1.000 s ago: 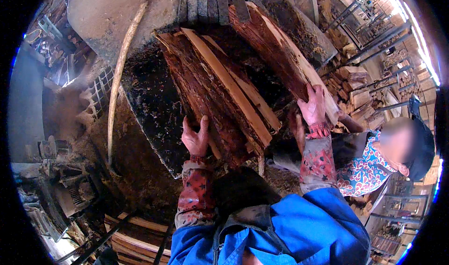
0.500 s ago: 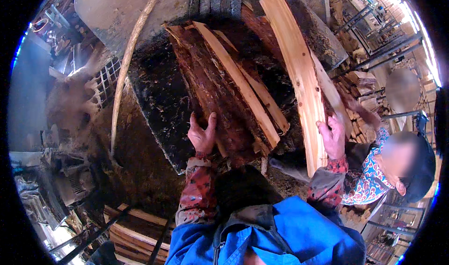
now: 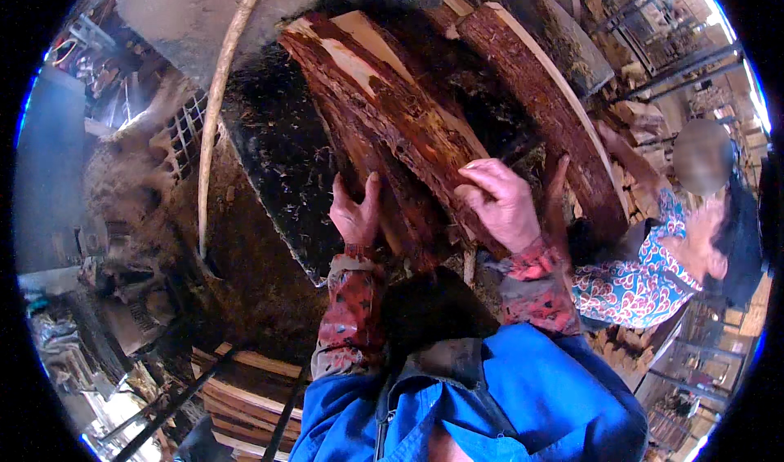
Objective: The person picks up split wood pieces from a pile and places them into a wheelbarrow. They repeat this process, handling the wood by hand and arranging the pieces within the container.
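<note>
Rough bark-covered wooden slabs lie slanted over a dark, debris-strewn surface before me. My left hand is at the left edge of the lower slab, thumb and forefinger straddling that edge; its other fingers are hidden. With its fingers bent, my right hand grips the near right edge of the upper slab, which shows bark and pale bare wood. Farther right, another slab lies bark side up with a pale sawn edge. A co-worker's hand touches its left side.
The co-worker, in a patterned blue sleeve, is close on my right. A long peeled pole leans at the left. Stacked boards sit behind metal bars at lower left. Cut timber is piled at the right.
My right hand has let go of the pale slab on the right and moved left to the upper bark slab. The right-hand slab now shows bark. My left hand has hardly moved.
</note>
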